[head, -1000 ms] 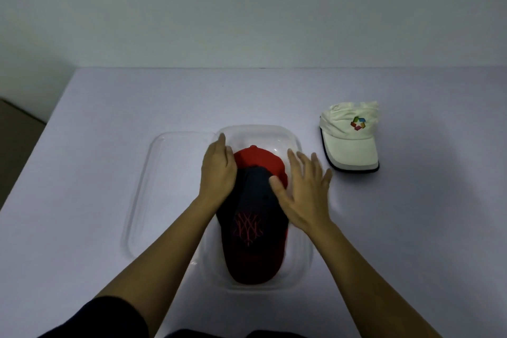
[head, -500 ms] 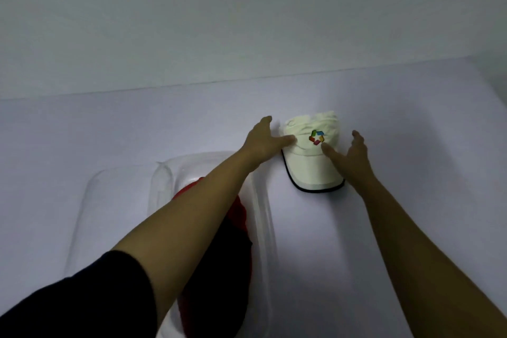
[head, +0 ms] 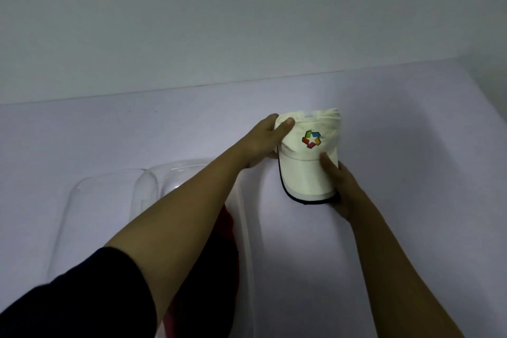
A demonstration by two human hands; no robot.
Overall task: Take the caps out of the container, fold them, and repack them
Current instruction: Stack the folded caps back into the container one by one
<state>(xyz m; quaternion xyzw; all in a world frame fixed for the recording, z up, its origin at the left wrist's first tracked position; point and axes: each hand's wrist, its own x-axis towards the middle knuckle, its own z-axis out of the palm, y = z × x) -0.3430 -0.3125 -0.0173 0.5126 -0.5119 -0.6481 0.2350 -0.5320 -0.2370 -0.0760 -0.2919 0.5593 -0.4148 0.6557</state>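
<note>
Cream cap (head: 308,162), right of centre in the frame, folded flat on the pale table (head: 397,123), and both hands are on it. The left hand (head: 264,143) clamps the crown's left edge, thumb on top near the coloured logo (head: 311,139), fingers tucked behind. The right hand (head: 338,186) grips the brim's right side, thumb pressed on the top face and fingers curled under the dark-trimmed edge. That two-point hold looks chosen to keep the collapsed crown from springing open: one hand pins the fold, the other carries the stiff brim. Whether the cap is off the surface or touching it, I cannot tell.

Down in the lower left, the clear container (head: 247,228) sits just beside the cap, its near wall running down the frame. Inside it, a red cap (head: 226,221) peeks out past the left forearm, with a darker cap (head: 211,269) below it, mostly hidden by the arm. To the container's left lies a clear lid (head: 96,200), open side up, set out of the way so the opening is free.

The count: three caps in sight, one cream outside, two in the container; one container, one lid, two hands, both occupied. My read is that the cream one goes in last.
</note>
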